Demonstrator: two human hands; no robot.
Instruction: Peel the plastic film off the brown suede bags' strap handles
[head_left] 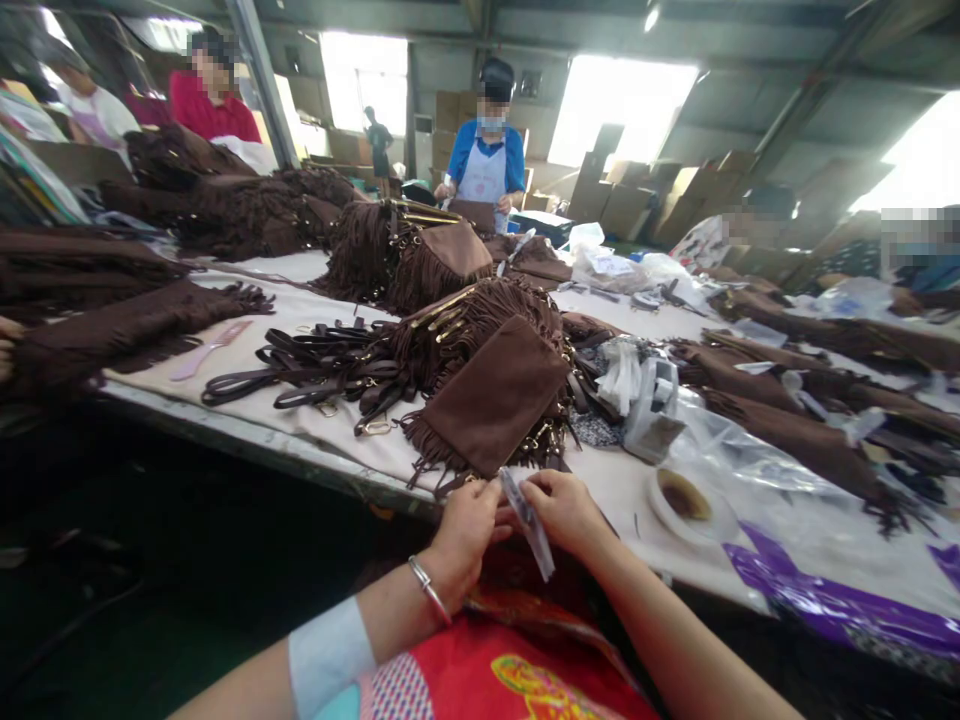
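Note:
A narrow clear plastic strip (527,525) hangs between my hands at the table's front edge. My left hand (471,525), below a silver bracelet, pinches the strip near its top from the left. On the other side, my right hand (561,508) has its fingers closed on the same strip. Just beyond them a flat brown fringed bag (495,395) leans on a pile of similar bags with gold zips. Dark straps (315,370) with gold clasps lie in a heap to its left.
A pink-handled tool (210,352) lies at the table's left. To the right are a round tape roll (684,500), plastic bags (649,400) and purple wrapping (832,600). A person in blue (486,165) stands across the table; other people work around it.

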